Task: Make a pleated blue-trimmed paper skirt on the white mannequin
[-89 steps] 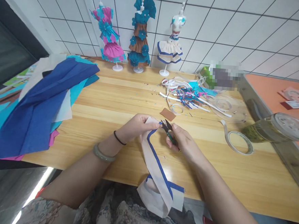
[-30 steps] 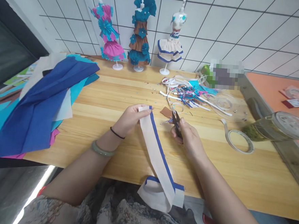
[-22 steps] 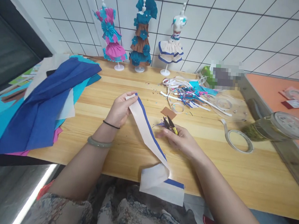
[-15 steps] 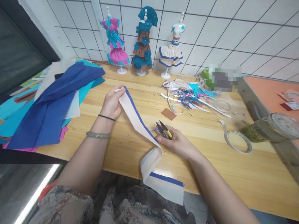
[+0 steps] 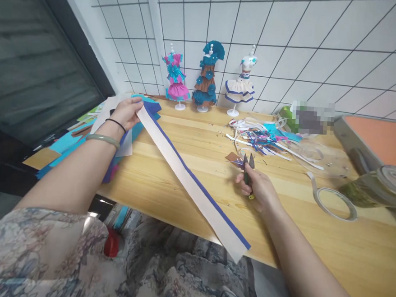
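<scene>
One counter [image 5: 192, 134] spans beneath my blue-edged strip [image 5: 187, 181], which slants from its left side to its near edge; my left hand [image 5: 126, 112] pinches the far end, seemingly to hold it straight. Over the counter's middle, my right hand [image 5: 261, 185] grips snips [image 5: 247, 175], blades parted, likely kept clear of the strip.

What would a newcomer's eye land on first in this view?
Probably the three dressed mannequins, standing in a row before the tiled wall. Next, the long pale strip with a blue edge, slanting from the left hand to the near edge of the table. Then the dark snips in the right hand, near the colourful scraps.
</scene>
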Motion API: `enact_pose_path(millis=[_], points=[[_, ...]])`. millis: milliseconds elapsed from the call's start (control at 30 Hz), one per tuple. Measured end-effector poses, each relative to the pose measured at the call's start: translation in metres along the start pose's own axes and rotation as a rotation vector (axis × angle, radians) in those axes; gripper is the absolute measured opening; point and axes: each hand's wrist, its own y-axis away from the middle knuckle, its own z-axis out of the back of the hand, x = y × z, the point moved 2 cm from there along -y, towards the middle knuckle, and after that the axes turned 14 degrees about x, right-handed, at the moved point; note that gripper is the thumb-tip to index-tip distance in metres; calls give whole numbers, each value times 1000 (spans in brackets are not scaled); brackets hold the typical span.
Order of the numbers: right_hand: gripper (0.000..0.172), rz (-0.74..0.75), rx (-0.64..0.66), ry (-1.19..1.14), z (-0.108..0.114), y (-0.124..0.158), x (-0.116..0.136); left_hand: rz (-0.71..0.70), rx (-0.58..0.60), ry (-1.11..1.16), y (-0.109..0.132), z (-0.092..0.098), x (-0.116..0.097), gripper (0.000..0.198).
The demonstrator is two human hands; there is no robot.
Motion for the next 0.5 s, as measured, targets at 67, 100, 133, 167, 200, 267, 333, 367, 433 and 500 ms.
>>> enact_pose_path(millis=[67,100,133,167,200,267,333,367,433,500], points=[[37,12,2,38,-2,0,0,80,-1,-126,1,11,7,25],[39,23,6,78,-3,-1,0,121,-5,-199,2,15,12,26],[47,34,3,137,-4,-1,-1,150,-13,-274,3,17,16,28],[59,40,-12,214,-4,-1,-2,174,-23,-348,5,19,20,31],[73,38,-43,303,-4,-2,-3,189,-33,-413,6,20,22,34],[97,15,-141,471,-1,-1,-4,190,-58,-539,9,21,25,40],[108,-1,-224,583,2,0,-3,153,-69,-662,14,17,24,44],[107,2,-232,610,2,1,-2,123,-60,-719,17,12,23,45],[97,37,-195,602,-1,3,3,57,0,-804,28,-6,20,42],[83,69,-134,533,-6,6,7,2,106,-846,44,-33,19,36]])
